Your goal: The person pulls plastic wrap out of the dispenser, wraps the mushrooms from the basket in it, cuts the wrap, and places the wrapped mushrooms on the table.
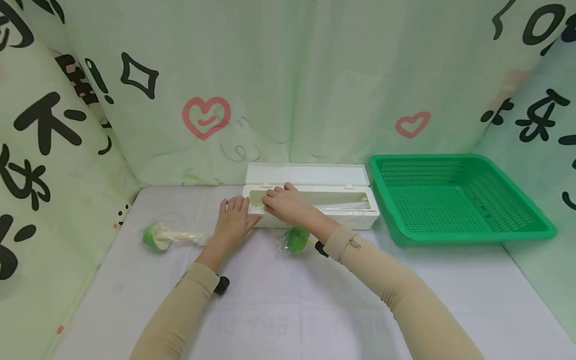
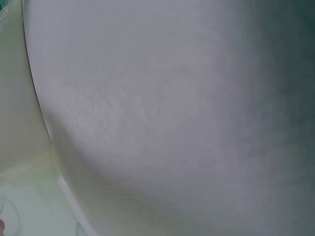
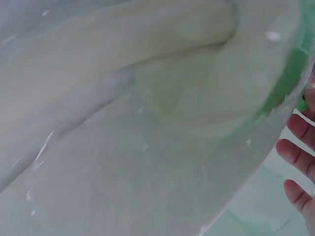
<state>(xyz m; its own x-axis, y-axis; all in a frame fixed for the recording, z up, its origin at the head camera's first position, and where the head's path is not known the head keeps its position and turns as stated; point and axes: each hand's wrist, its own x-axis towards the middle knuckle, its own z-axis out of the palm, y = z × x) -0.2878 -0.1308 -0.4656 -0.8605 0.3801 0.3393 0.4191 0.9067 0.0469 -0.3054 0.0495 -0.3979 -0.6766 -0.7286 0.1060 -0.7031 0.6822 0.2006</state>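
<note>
A long white box [image 1: 335, 220] lies across the back of the table, its lid [image 1: 308, 174] raised behind it. My left hand [image 1: 233, 220] rests on the box's left front corner, fingers extended and thumb along the front. At the left end of the opening, my right hand [image 1: 288, 205] pinches a bit of green in clear wrap, mostly hidden by the fingers. A pale wrapped length [image 1: 344, 206] lies inside the box towards the right. Under the right wrist sits a green-headed item in a clear bag [image 1: 297, 240], large in the right wrist view.
A similar bagged item with a green-and-cream head [image 1: 156, 236] and pale handle lies at the left. A green plastic basket [image 1: 468, 237] stands right of the box. Printed pale-green curtains [image 1: 333, 100] enclose the white-covered table [image 1: 279, 310] at the back and sides.
</note>
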